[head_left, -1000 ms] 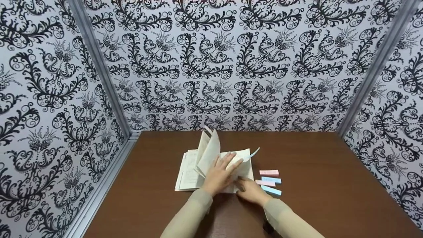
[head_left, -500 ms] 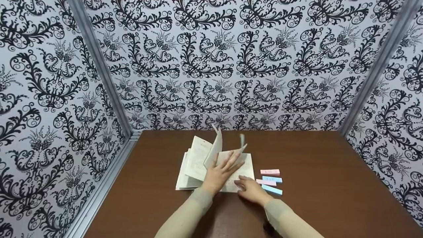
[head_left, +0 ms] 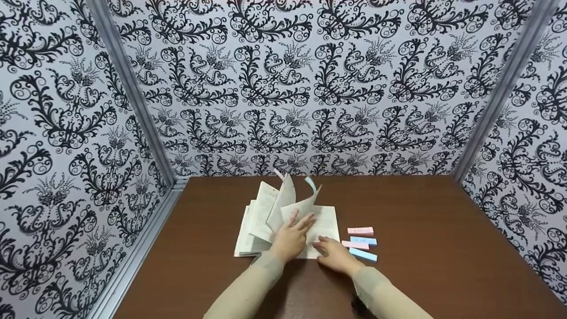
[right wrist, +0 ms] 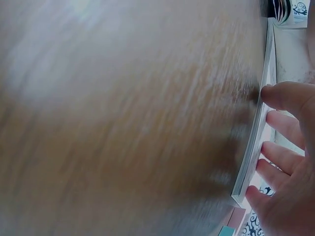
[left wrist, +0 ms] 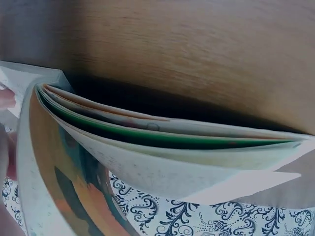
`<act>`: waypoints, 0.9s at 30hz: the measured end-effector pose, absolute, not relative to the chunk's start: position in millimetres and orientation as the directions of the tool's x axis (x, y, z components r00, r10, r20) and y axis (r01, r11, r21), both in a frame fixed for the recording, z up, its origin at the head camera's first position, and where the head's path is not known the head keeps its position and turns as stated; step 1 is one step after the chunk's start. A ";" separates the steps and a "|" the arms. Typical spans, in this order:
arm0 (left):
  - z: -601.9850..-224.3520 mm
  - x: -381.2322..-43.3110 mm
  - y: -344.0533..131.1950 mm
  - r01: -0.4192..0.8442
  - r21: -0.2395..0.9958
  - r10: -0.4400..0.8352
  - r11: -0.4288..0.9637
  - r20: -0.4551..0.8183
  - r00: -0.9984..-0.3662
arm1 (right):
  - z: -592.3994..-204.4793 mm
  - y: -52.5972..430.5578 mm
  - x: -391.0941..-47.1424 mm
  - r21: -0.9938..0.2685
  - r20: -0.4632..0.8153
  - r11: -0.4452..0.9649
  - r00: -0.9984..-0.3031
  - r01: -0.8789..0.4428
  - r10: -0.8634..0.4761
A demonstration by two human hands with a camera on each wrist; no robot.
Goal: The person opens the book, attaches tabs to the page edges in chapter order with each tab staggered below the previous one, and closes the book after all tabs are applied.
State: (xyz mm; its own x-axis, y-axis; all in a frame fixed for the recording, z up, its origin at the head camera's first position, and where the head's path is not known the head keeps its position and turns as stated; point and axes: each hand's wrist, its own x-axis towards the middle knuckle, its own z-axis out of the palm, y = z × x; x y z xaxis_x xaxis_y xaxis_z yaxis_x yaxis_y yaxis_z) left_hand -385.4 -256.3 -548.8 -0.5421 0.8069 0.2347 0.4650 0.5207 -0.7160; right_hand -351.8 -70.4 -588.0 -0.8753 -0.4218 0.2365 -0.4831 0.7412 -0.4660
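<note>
An open book [head_left: 328,221] lies on the brown table, with several leaves standing fanned up near its middle. A pale blue sticky tab [head_left: 311,184] sticks out from the top of one raised leaf, and a pink tab [head_left: 279,174] tops another further left. My left hand [head_left: 289,239] touches the blue-tabbed leaf with spread fingers. At the lower right corner of the book rests my right hand [head_left: 336,255]. In the right wrist view, its thumb [right wrist: 280,96] meets the book's edge while the other fingers lie over the page. Curved leaves [left wrist: 162,135], one with a coloured picture, fill the left wrist view.
Right of the book lie a pink sticky-note pad [head_left: 360,231], a blue pad [head_left: 363,241], a second pink pad [head_left: 353,244] and a second blue pad [head_left: 363,254], close beside my right hand. Patterned walls [head_left: 283,88] enclose the table at the back and sides.
The blue-tabbed leaf has lifted from the right and swung left, with my left hand shifting slightly left. Another leaf has dropped toward the left side. My right hand has stayed in place.
</note>
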 end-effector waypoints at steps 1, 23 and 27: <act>-549.2 -384.6 -256.2 0.462 -0.704 0.793 0.540 0.241 -0.560 | -587.8 -70.5 -351.6 -0.462 0.243 0.741 -0.873 -0.487 -0.422; -569.8 -377.8 -251.1 0.372 -0.554 0.517 0.745 0.127 -0.847 | -584.8 -76.3 -349.4 -0.492 0.212 0.737 -0.885 -0.463 -0.414; -571.2 -382.6 -257.8 0.368 -0.395 0.473 0.841 0.211 -0.855 | -584.2 -74.1 -350.2 -0.490 0.209 0.751 -0.896 -0.443 -0.393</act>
